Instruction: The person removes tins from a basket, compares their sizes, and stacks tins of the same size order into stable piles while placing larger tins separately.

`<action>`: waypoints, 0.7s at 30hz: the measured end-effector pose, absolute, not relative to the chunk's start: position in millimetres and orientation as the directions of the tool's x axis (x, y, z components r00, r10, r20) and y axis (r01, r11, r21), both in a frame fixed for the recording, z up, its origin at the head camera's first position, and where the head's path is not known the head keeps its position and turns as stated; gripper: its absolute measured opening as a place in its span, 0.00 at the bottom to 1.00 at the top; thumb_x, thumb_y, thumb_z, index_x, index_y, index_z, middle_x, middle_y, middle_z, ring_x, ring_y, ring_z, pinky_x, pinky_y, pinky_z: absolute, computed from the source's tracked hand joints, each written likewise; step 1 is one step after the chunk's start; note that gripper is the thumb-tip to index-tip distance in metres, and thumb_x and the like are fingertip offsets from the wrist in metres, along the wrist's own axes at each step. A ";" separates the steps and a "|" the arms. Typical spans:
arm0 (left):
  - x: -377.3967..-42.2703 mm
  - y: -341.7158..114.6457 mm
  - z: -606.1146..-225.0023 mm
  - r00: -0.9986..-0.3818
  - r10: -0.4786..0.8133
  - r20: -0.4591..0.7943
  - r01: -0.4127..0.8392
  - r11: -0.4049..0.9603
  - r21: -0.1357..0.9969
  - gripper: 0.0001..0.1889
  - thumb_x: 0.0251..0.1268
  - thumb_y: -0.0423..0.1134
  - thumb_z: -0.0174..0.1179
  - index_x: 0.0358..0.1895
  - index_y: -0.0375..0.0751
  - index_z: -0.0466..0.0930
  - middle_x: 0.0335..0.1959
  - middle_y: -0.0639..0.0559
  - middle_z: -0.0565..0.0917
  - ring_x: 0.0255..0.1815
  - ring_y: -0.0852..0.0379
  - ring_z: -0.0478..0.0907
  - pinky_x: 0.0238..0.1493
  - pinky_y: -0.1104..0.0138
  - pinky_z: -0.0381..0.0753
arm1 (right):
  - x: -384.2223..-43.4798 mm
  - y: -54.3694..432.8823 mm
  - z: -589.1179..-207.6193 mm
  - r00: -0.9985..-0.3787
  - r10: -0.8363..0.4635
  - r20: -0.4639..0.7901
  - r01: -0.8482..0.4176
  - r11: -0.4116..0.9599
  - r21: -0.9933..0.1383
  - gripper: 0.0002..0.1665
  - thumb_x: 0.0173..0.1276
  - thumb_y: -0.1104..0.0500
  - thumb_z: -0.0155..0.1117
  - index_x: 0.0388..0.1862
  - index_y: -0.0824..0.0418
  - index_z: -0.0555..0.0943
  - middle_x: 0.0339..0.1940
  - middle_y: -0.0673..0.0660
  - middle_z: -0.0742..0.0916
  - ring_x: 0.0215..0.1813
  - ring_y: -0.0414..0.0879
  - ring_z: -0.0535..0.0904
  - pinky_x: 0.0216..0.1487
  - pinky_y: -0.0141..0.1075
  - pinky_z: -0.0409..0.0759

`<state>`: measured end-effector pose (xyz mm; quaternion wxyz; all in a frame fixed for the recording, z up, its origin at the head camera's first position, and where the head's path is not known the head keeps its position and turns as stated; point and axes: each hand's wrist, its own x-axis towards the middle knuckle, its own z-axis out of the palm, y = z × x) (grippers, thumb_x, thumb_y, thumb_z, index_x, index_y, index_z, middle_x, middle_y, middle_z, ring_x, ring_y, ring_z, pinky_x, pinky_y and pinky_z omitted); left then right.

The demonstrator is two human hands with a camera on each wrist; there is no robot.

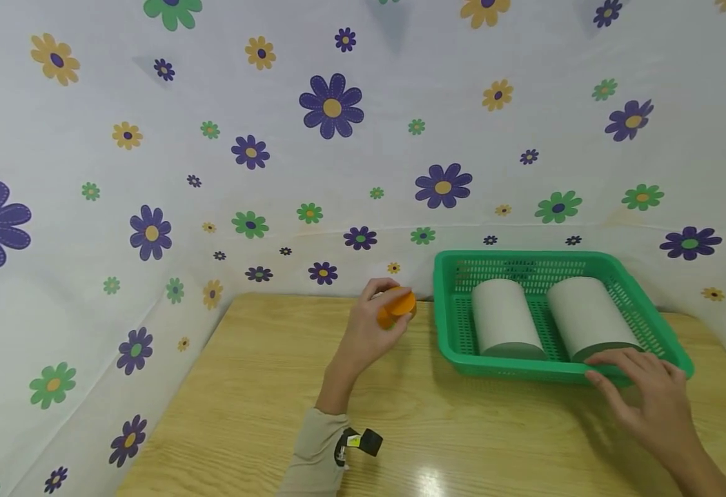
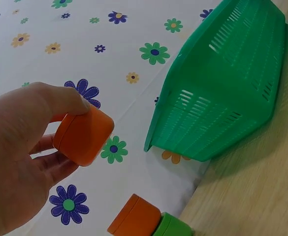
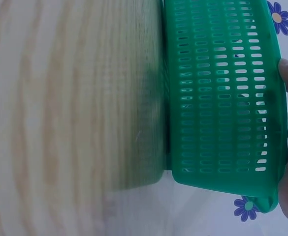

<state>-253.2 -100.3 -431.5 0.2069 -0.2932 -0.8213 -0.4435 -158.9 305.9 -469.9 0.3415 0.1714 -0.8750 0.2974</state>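
Right hand (image 1: pixel 649 390) laid on the near rim of the green basket (image 1: pixel 456 342), fingers (image 1: pixel 611 359) straight and slightly apart over the edge. Just past those fingertips, inside the basket, two grey cans (image 1: pixel 506 317) lying on their sides, side by side, ends toward the near rim. No label or writing readable on either. Left hand (image 1: pixel 369 328) raised above the wooden table (image 1: pixel 257 393), well left of the basket, fingers (image 2: pixel 45 103) and thumb clamped on an orange cap (image 2: pixel 84 135). In the left wrist view, below those fingers, another orange cap (image 2: pixel 134 219) touching a green one (image 2: pixel 173 227) near the table's far edge. Bare wood between the two hands. Flowered cloth (image 1: pixel 338 138) rising behind everything.
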 end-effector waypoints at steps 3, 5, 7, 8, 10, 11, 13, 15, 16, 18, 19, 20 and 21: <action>-253.4 -106.0 -431.5 -0.746 0.276 0.606 0.659 0.435 0.613 0.20 0.63 0.29 0.69 0.59 0.37 0.84 0.59 0.43 0.75 0.59 0.49 0.76 0.63 0.63 0.79 | -159.7 305.4 -471.1 -0.707 -0.096 0.701 -0.500 0.768 -0.399 0.15 0.54 0.69 0.76 0.40 0.56 0.86 0.43 0.35 0.82 0.56 0.19 0.63 0.54 0.51 0.56; -254.3 -109.6 -432.2 -0.747 0.266 0.610 0.657 0.436 0.615 0.19 0.63 0.30 0.69 0.59 0.36 0.84 0.59 0.43 0.75 0.59 0.49 0.76 0.63 0.63 0.79 | -160.1 305.1 -472.3 -0.706 -0.092 0.702 -0.496 0.772 -0.397 0.15 0.54 0.68 0.76 0.40 0.56 0.86 0.43 0.36 0.82 0.56 0.19 0.62 0.54 0.51 0.56; -255.5 -112.2 -433.8 -0.750 0.254 0.611 0.652 0.438 0.619 0.19 0.63 0.30 0.69 0.58 0.36 0.84 0.59 0.43 0.75 0.59 0.49 0.76 0.63 0.63 0.79 | -159.8 305.1 -473.4 -0.705 -0.088 0.703 -0.491 0.776 -0.396 0.14 0.55 0.67 0.75 0.40 0.56 0.86 0.44 0.37 0.82 0.56 0.20 0.62 0.54 0.52 0.56; -256.5 -113.0 -434.9 -0.752 0.247 0.611 0.649 0.439 0.621 0.19 0.63 0.29 0.69 0.58 0.36 0.84 0.59 0.43 0.75 0.59 0.50 0.76 0.63 0.63 0.79 | -159.5 305.4 -473.8 -0.706 -0.085 0.703 -0.489 0.777 -0.397 0.13 0.55 0.67 0.75 0.40 0.56 0.86 0.44 0.37 0.82 0.56 0.21 0.63 0.54 0.52 0.56; -258.3 -114.8 -437.3 -0.754 0.229 0.615 0.645 0.436 0.628 0.19 0.63 0.29 0.69 0.58 0.36 0.85 0.58 0.43 0.76 0.59 0.49 0.76 0.62 0.61 0.80 | -159.0 305.3 -474.5 -0.708 -0.082 0.702 -0.484 0.779 -0.398 0.13 0.56 0.66 0.75 0.40 0.57 0.86 0.44 0.38 0.82 0.56 0.23 0.63 0.53 0.53 0.56; -259.0 -115.7 -438.7 -0.756 0.219 0.617 0.642 0.434 0.632 0.19 0.63 0.29 0.69 0.58 0.36 0.85 0.58 0.43 0.76 0.59 0.49 0.75 0.62 0.61 0.80 | -158.8 305.1 -474.7 -0.708 -0.081 0.702 -0.483 0.780 -0.397 0.13 0.56 0.66 0.74 0.40 0.57 0.86 0.44 0.38 0.82 0.55 0.23 0.63 0.53 0.53 0.56; -261.0 -117.6 -442.2 -0.762 0.195 0.618 0.632 0.432 0.643 0.19 0.64 0.30 0.69 0.58 0.36 0.85 0.58 0.44 0.76 0.60 0.49 0.75 0.62 0.60 0.80 | -158.4 304.8 -474.7 -0.708 -0.082 0.701 -0.483 0.780 -0.397 0.13 0.56 0.66 0.74 0.40 0.57 0.86 0.44 0.39 0.82 0.55 0.24 0.64 0.53 0.53 0.56; -262.8 -119.4 -445.6 -0.765 0.169 0.622 0.626 0.421 0.656 0.19 0.64 0.30 0.69 0.58 0.36 0.85 0.58 0.43 0.76 0.59 0.48 0.76 0.61 0.58 0.81 | -158.2 304.9 -474.1 -0.710 -0.084 0.700 -0.486 0.777 -0.400 0.13 0.55 0.66 0.74 0.40 0.57 0.86 0.44 0.39 0.82 0.55 0.24 0.64 0.53 0.53 0.56; -263.8 -120.2 -447.4 -0.766 0.155 0.623 0.623 0.415 0.663 0.19 0.64 0.30 0.69 0.58 0.36 0.84 0.58 0.43 0.76 0.59 0.48 0.76 0.61 0.57 0.81 | -158.1 305.1 -473.8 -0.709 -0.085 0.700 -0.488 0.776 -0.400 0.14 0.55 0.67 0.74 0.40 0.57 0.86 0.44 0.40 0.82 0.55 0.24 0.64 0.53 0.52 0.56; -266.2 -121.9 -451.1 -0.766 0.129 0.630 0.621 0.401 0.674 0.19 0.64 0.29 0.68 0.59 0.35 0.84 0.59 0.42 0.76 0.59 0.47 0.77 0.60 0.56 0.82 | -158.2 305.3 -473.1 -0.710 -0.087 0.699 -0.491 0.772 -0.403 0.14 0.55 0.67 0.75 0.41 0.57 0.86 0.44 0.40 0.82 0.56 0.24 0.64 0.54 0.53 0.56; -267.4 -122.6 -453.0 -0.766 0.117 0.633 0.621 0.392 0.679 0.19 0.64 0.29 0.68 0.58 0.35 0.84 0.59 0.42 0.76 0.58 0.46 0.77 0.60 0.56 0.82 | -158.2 305.4 -472.7 -0.711 -0.087 0.698 -0.493 0.769 -0.407 0.14 0.55 0.67 0.75 0.41 0.57 0.86 0.44 0.40 0.82 0.56 0.23 0.64 0.54 0.54 0.56; -268.9 -123.1 -455.0 -0.763 0.107 0.638 0.623 0.383 0.682 0.19 0.64 0.28 0.69 0.58 0.34 0.84 0.59 0.41 0.76 0.58 0.45 0.77 0.59 0.56 0.82 | -158.3 305.4 -472.4 -0.712 -0.086 0.697 -0.494 0.767 -0.410 0.14 0.55 0.67 0.75 0.41 0.56 0.86 0.44 0.40 0.82 0.56 0.23 0.64 0.54 0.54 0.56; -270.3 -123.5 -457.1 -0.763 0.098 0.639 0.624 0.369 0.689 0.19 0.63 0.28 0.69 0.58 0.34 0.85 0.59 0.41 0.76 0.58 0.45 0.77 0.59 0.56 0.82 | -158.3 305.4 -472.2 -0.713 -0.085 0.696 -0.494 0.766 -0.411 0.14 0.55 0.67 0.75 0.41 0.56 0.86 0.43 0.40 0.82 0.56 0.24 0.64 0.54 0.55 0.56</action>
